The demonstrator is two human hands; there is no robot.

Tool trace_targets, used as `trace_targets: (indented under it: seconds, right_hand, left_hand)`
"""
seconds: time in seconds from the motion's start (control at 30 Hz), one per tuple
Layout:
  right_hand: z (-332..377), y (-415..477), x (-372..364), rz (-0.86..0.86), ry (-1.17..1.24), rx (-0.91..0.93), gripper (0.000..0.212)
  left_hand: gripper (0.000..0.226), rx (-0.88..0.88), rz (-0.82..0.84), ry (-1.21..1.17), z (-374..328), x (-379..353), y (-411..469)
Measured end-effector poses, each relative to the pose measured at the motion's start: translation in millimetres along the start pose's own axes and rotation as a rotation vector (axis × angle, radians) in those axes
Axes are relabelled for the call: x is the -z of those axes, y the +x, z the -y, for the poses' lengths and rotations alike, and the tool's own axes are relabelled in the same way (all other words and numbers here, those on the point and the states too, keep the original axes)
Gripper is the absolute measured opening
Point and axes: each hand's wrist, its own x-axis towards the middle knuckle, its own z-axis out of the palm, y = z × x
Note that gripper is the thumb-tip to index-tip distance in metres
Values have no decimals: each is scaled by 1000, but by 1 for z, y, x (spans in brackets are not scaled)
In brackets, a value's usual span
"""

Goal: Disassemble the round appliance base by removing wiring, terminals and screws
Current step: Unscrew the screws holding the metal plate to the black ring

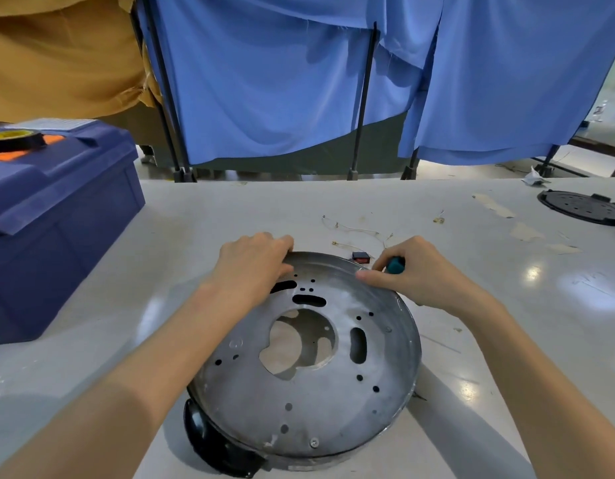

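Observation:
The round metal appliance base (309,392) lies bottom-up on the table (161,236), with a large centre opening, several slots and holes, and one screw (314,443) near its front edge. A black plastic handle part (209,440) juts from its front left. My left hand (254,264) grips the base's far rim, fingers curled over the edge. My right hand (413,274) holds a teal-handled screwdriver (395,265) while its fingertips touch the far right rim. Loose thin wires with terminals (354,231) and a small black-and-red switch (361,256) lie just beyond the base.
A blue plastic toolbox (57,216) with a tape roll (16,140) on its lid stands at the left. A black round plastic cover (584,207) lies at the far right. Blue and tan cloth screens (282,81) hang behind the table's far edge.

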Motion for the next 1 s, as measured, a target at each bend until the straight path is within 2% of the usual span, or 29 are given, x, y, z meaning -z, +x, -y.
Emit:
trace_targets:
  seconds: [0.17, 0.23, 0.37, 0.4, 0.47, 0.57, 0.63, 0.77, 0.9, 1.0]
  right_hand:
    - [1, -2, 2, 78, -16, -4, 27]
    - [4, 2, -1, 61, -50, 35, 27]
    - [11, 11, -6, 44, -56, 104, 22]
    - [12, 13, -9, 39, -38, 109, 20]
    - [14, 14, -13, -11, 14, 94, 21]
    - [15, 13, -9, -253, 149, 41, 34]
    - [16, 13, 0, -455, 257, 6, 42]
    - [25, 11, 18, -738, 809, -59, 46]
    - [36, 9, 27, -800, 1215, -27, 35]
    - [40, 9, 27, -832, 1232, 10, 27]
  left_hand:
    - [9, 102, 39, 230, -2, 11, -1]
    - [12, 100, 28, 257, -10, 17, -1]
    - [47, -233, 57, -98, -22, 8, 4]
    - [48, -297, 79, -146, -26, 4, 4]
    - [38, -324, 38, -92, -31, -5, 8]
    - [25, -235, -72, 83, -28, -9, 17]
    - [23, -197, -69, 145, -22, -6, 20]
    - [13, -118, -64, 185, -13, -3, 19]
    - [12, -51, -23, 130, -8, 5, 15]
    - [23, -76, -39, 96, -12, 1, 13]
